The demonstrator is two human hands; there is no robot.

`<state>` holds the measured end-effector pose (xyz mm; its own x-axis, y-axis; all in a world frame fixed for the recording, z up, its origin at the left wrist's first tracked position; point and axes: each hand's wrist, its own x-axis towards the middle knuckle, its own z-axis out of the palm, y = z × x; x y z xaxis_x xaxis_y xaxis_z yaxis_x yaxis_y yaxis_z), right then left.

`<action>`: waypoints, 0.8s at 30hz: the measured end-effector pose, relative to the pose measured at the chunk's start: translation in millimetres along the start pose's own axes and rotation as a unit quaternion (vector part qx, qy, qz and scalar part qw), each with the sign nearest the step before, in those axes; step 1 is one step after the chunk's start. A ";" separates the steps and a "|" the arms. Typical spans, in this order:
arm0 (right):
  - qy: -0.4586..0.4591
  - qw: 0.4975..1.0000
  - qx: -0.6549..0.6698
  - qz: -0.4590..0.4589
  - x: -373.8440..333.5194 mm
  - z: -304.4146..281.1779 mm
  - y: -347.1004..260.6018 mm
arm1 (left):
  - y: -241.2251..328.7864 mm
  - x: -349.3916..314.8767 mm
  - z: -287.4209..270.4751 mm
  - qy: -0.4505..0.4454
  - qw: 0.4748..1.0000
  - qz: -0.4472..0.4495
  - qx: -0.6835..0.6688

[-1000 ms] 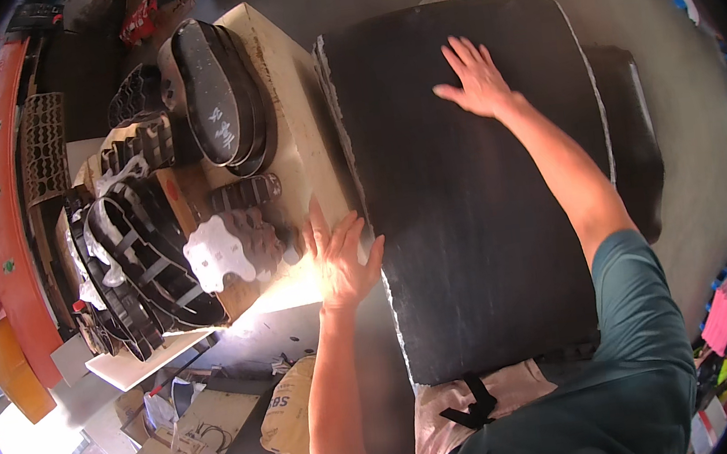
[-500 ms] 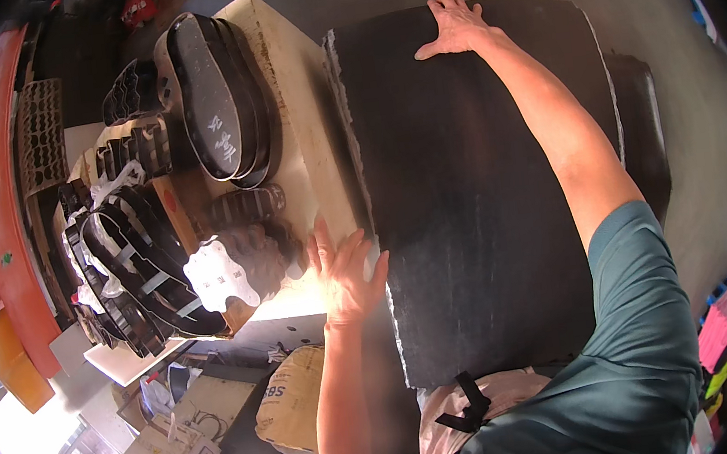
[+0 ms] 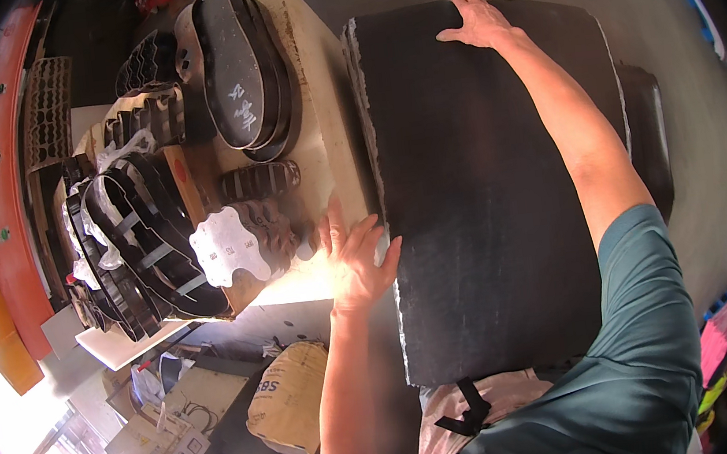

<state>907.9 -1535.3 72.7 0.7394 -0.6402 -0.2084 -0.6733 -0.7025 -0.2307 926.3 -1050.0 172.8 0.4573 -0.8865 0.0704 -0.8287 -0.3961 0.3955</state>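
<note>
The left hand (image 3: 357,263), forearm extended forward, has fingers and thumb spread apart at the pale table (image 3: 318,134)'s near corner. Just right lies the black sheet (image 3: 486,214), before the person. The right arm stretches across it, elbow slightly bent; the right hand (image 3: 481,21) rests at its far edge, thumb splayed from the fingers.

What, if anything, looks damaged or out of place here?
The black sheet has a ragged, pale left edge, unlike its flat, dark top; whether that is damage, I cannot tell. Crumpled whitish plastic clings among the black frames at left, looking untidy. I see no spill.
</note>
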 end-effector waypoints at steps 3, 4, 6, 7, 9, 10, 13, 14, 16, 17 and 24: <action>0.017 1.000 -0.016 0.017 0.5 0.5 0.3 | 0.5 1.0 -1.0 0.002 1.000 -0.002 -0.001; 0.027 0.999 -0.026 0.014 0.9 -0.8 -0.2 | 0.3 1.0 -0.8 0.004 1.000 -0.004 -0.002; 0.043 0.996 -0.070 -0.014 0.0 -6.4 2.1 | -0.5 0.6 0.6 0.005 1.000 -0.005 -0.004; 0.052 0.994 -0.093 -0.032 0.4 -10.3 3.3 | -1.0 0.3 1.5 0.006 1.000 -0.005 -0.004; 0.038 0.995 -0.077 -0.056 1.5 -20.1 4.9 | -1.6 -0.9 3.2 0.004 1.000 -0.010 0.000; 0.022 0.996 -0.075 -0.050 1.0 -25.5 5.2 | -1.8 -1.4 3.6 0.002 1.000 -0.014 0.003; -0.058 0.989 -0.105 -0.090 -15.2 -37.1 2.1 | -1.0 -1.1 2.7 -0.001 1.000 -0.011 0.005; -0.095 0.986 -0.108 -0.090 -27.8 -39.0 0.3 | -0.6 -0.4 1.8 0.001 1.000 -0.008 0.005; -0.117 0.973 -0.134 -0.147 -74.9 -37.2 0.1 | -0.2 1.5 0.6 0.010 1.000 0.003 0.012; -0.092 0.965 -0.133 -0.205 -112.4 -33.0 3.5 | -0.1 2.3 0.6 0.015 1.000 0.012 0.015; -0.259 0.946 0.077 -0.177 -447.1 14.6 13.5 | -8.9 -1.8 11.8 0.055 0.996 0.052 0.047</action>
<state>568.2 -1254.0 148.9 0.8463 -0.1073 -0.5217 -0.4053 -0.7652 -0.5002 929.0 -1047.7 158.4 0.3962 -0.8942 0.2084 -0.8976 -0.3294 0.2928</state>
